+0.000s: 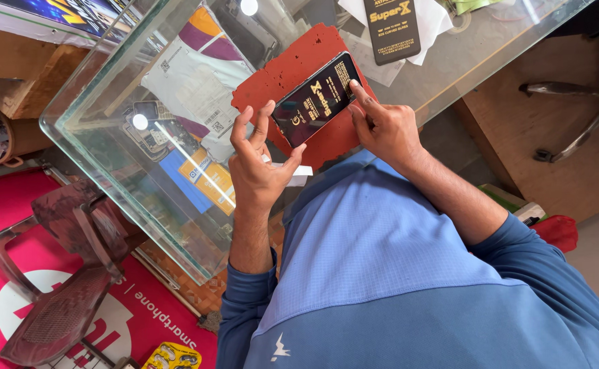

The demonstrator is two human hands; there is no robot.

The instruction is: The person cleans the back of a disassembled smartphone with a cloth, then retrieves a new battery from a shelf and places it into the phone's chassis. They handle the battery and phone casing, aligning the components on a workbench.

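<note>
A black smartphone [316,99] with a printed film on its face lies on a ragged red mat [287,68] on the glass table [80,130]. My right hand [381,126] presses its index finger on the phone's right edge, near the upper corner. My left hand [258,164] hovers at the phone's lower end, fingers spread, thumb and fingers close to its corner. A small white strip [301,176] shows beside my left thumb; I cannot tell whether the hand holds it.
A black flat package [393,29] lies on white paper at the table's far side. Under the glass are printed pouches and a small device [150,130]. A brown plastic chair [67,273] stands on the left over a pink floor mat. A metal chair base [579,102] is on the right.
</note>
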